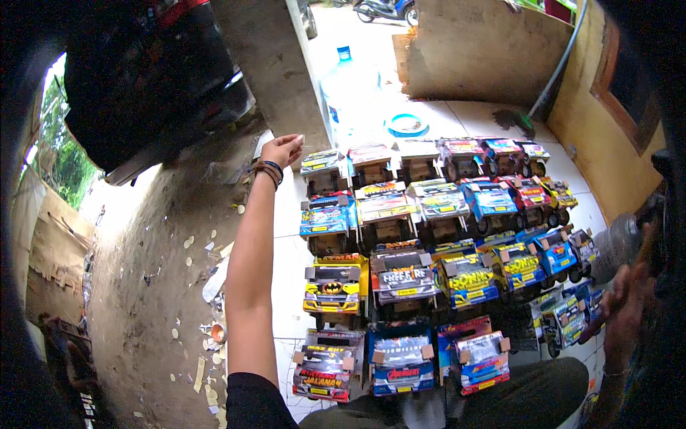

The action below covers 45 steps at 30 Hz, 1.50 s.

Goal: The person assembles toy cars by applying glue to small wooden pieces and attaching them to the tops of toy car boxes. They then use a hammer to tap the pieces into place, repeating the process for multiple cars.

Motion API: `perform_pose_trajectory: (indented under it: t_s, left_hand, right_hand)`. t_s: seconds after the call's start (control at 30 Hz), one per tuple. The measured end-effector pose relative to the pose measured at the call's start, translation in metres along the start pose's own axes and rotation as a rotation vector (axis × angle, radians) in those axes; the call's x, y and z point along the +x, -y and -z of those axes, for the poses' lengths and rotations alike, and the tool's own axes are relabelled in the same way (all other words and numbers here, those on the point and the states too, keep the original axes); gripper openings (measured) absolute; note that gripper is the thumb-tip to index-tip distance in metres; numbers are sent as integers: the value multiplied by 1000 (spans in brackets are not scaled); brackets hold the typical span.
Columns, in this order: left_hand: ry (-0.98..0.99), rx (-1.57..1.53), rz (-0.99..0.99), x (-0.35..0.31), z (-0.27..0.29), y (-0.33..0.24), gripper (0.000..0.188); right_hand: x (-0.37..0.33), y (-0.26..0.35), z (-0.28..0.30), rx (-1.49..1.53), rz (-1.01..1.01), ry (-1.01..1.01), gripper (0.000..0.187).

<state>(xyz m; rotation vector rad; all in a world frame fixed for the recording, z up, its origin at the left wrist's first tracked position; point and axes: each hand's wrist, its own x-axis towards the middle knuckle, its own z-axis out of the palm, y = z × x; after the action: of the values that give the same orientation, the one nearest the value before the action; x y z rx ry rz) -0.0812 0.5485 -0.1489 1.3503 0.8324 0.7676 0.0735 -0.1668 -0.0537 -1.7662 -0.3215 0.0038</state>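
Observation:
My left hand (281,152) is raised at the end of a stretched arm, near the far left corner of the toy trucks. Its fingers are pinched together, with a small pale bit at the tips that I cannot make out. Dark bands circle the wrist. Below it stand several rows of toy trucks with printed, colourful bodies and black wheels, among them a yellow and black truck (332,288) and a blue truck (401,361). My right hand (623,304) is at the dark right rim, blurred, beside the nearer right trucks and a grey rounded object (620,243).
White floor tiles (287,250) lie under the trucks, with dirt ground (157,286) and scraps to the left. A large clear water bottle (346,79) and a blue-rimmed bowl (406,125) stand beyond. A pillar (275,64) and a low wall (479,53) border the far side.

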Motion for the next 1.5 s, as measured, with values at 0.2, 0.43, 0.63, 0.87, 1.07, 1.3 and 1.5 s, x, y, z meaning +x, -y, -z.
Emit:
perform_pose_trajectory:
  t_s: [0.2,0.43,0.63,0.87,1.07,1.3,1.5]
  left_hand:
    - [-51,-79,25,36,23,54,27]
    - [-74,-147,13,44,13,81,27]
    - [-23,-190,21,51,14,89,21]
    - [-51,-186,19,48,12,86,20]
    - [-115,-79,30,46,10,84,23]
    - [-107,-184,9,44,7,85,17]
    - [-108,-119,-12,51,9,89,21]
  right_hand:
    - [15,31,-119,-127,-8,448,41]
    - [35,47,-223,-70,48,779,32]
    - [49,35,-309,-190,148,891,30]
    - [89,21,-450,-379,352,893,36]
    - [101,24,-521,-518,352,963,35]
    - [88,15,-551,-466,608,869,40]
    - [83,13,-550,-545,641,898,44]
